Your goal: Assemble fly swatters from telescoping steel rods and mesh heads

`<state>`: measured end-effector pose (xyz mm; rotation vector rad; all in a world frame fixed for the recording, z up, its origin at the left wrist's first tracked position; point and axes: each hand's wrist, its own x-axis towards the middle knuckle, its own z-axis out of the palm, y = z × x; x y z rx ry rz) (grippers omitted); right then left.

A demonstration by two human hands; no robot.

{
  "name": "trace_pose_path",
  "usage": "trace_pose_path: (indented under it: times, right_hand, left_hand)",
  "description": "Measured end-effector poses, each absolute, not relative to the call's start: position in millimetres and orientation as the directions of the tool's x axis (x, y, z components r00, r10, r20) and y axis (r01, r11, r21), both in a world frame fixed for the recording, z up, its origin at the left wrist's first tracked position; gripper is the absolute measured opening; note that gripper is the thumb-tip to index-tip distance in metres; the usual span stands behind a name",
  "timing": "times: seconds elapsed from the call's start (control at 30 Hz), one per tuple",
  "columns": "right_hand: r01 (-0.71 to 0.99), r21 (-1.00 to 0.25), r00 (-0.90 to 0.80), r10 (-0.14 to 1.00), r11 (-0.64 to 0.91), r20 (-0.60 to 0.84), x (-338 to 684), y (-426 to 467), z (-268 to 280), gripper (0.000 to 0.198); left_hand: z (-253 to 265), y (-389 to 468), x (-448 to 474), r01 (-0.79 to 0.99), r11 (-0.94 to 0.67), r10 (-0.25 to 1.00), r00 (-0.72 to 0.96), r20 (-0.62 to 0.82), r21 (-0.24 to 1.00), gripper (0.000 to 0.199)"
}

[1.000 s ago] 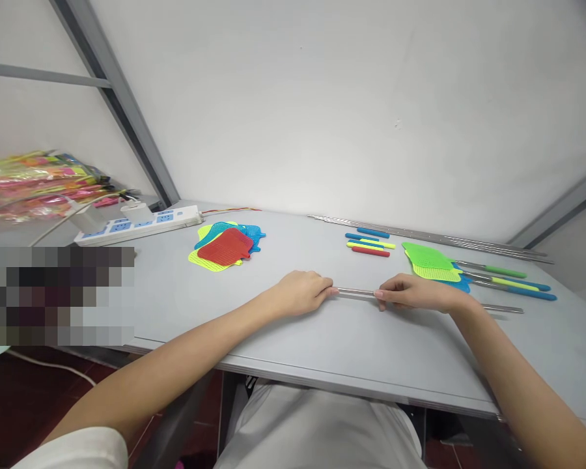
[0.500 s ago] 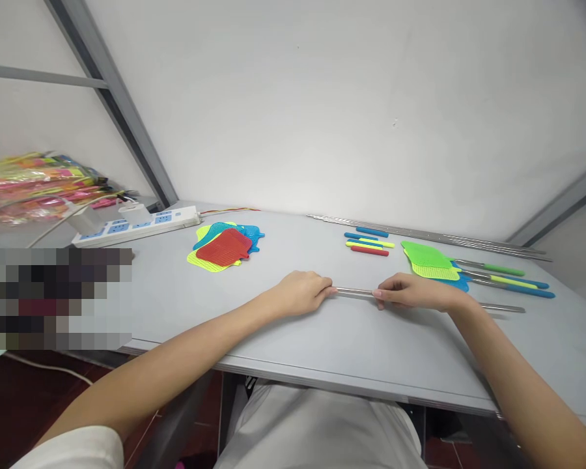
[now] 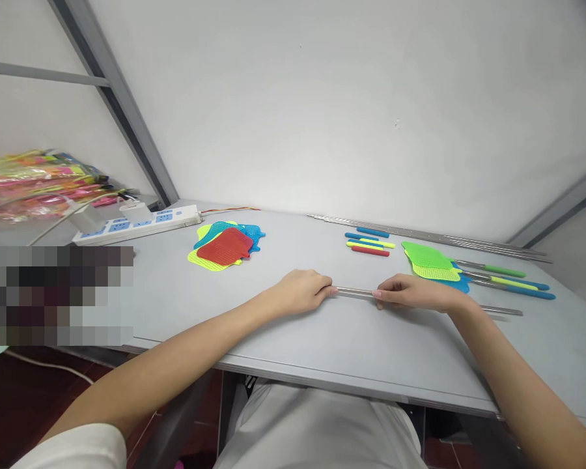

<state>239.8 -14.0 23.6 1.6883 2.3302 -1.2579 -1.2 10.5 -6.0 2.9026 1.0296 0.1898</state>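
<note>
From the head camera, I see the left hand (image 3: 303, 291) closed on a thin metal rod (image 3: 354, 292) and the right hand (image 3: 415, 292) pinching it farther along, over the table (image 3: 322, 348), probably spaced to keep it steady; I can't tell whether it is one rod or two side by side. Mesh heads (image 3: 224, 247) and coloured handles (image 3: 370, 251) lie beyond, apparently grouped by kind.

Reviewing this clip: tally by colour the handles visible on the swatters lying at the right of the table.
Green handle: 1
Yellow handle: 1
Blue handles: 2
Total: 4
</note>
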Motion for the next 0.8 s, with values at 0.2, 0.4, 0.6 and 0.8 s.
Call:
trace_pose_path:
  times: [0.2,0.4,0.6,0.8]
  right_hand:
    - [0.799,-0.589,-0.430,0.802,0.124,-0.414,239.7,-14.2,22.0,0.042]
    - [0.789,-0.596,-0.465,0.781,0.152,-0.417,239.3,-12.9,17.3,0.042]
    - [0.771,-0.617,-0.487,0.769,0.156,-0.414,236.0,-12.3,16.3,0.046]
    - [0.782,-0.609,-0.462,0.779,0.134,-0.423,236.5,-11.0,13.9,0.047]
  left_hand:
    - [-9.5,10.3,-0.5,0.632,-0.774,0.633,0.769,0.092,0.048,0.038]
    - [-10.5,10.9,-0.5,0.637,-0.770,0.636,0.765,0.096,0.030,0.038]
    - [-10.6,7.2,-1.2,0.641,-0.767,0.640,0.762,0.100,0.020,0.040]
    - [-12.1,7.3,-0.6,0.644,-0.765,0.642,0.761,0.096,0.012,0.041]
